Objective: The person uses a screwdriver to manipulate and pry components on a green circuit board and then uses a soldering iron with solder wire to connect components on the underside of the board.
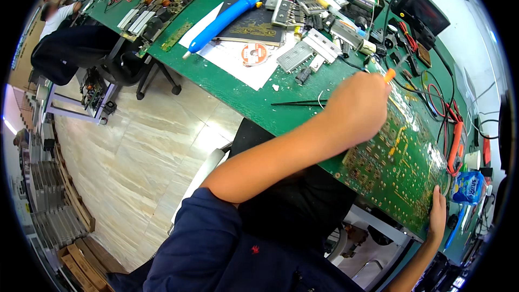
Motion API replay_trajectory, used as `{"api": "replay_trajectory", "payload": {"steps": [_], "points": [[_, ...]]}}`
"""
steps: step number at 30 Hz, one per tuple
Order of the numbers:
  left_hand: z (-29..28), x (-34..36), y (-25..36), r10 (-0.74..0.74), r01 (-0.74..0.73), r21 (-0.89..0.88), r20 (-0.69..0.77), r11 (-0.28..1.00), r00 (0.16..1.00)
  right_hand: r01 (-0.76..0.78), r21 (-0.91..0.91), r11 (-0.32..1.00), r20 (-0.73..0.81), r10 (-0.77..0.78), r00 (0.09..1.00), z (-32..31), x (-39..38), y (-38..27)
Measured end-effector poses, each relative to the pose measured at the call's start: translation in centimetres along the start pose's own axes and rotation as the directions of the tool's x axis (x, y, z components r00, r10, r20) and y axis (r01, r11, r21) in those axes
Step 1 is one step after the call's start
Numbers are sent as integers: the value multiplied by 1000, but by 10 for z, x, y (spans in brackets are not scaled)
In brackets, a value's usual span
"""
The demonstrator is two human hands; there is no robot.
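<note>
The right hand point(437, 213) is nearest, its fingers laid along the near right edge of a large green circuit board point(397, 162); the thumb is out of sight, so I cannot tell whether the hand grips the board or only steadies it. Just right of this hand lie a blue packet point(468, 187) and, beyond it, a pale cup point(472, 159). The board lies on a green table point(284, 120), stretching from the right hand to the left hand point(359, 107)

The left hand is curled into a fist over the board's far left part, closed around a tool point(390, 75) with an orange handle; its thin tip points up and away from the fingers, perhaps metal, though blur makes that hard to judge. Just left of this hand lie black tweezers point(296, 104). Beyond them, farther from the left hand, are grey metal heat sinks point(323, 45), a round orange and white reel point(254, 54) on white paper point(238, 74), and a blue pump point(224, 24) with a yellow tip. Right of the left hand, red and black cables point(455, 143) trail beside the board. Past it stands a dark screen point(421, 11). Far to its left, another person point(58, 17) is near a black chair point(75, 48)
</note>
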State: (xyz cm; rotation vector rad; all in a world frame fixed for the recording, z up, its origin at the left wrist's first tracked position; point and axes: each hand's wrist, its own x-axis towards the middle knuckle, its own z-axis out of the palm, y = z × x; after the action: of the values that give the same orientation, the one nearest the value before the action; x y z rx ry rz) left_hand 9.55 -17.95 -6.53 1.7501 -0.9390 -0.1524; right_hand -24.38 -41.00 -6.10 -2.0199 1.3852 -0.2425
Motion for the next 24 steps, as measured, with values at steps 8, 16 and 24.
{"api": "replay_trajectory", "payload": {"steps": [8,16,24], "points": [[-43,16,-15,-131,124,177,30,976,991,40,-162,986,102,-24,994,26,8,-34],[-58,19,-32,-36,37,266,-7,963,999,124,-152,981,228,-87,970,39,10,-70],[-91,-32,-17,-72,77,20,-169,997,983,334,-227,915,-58,-356,933,28,1,-65]]}}
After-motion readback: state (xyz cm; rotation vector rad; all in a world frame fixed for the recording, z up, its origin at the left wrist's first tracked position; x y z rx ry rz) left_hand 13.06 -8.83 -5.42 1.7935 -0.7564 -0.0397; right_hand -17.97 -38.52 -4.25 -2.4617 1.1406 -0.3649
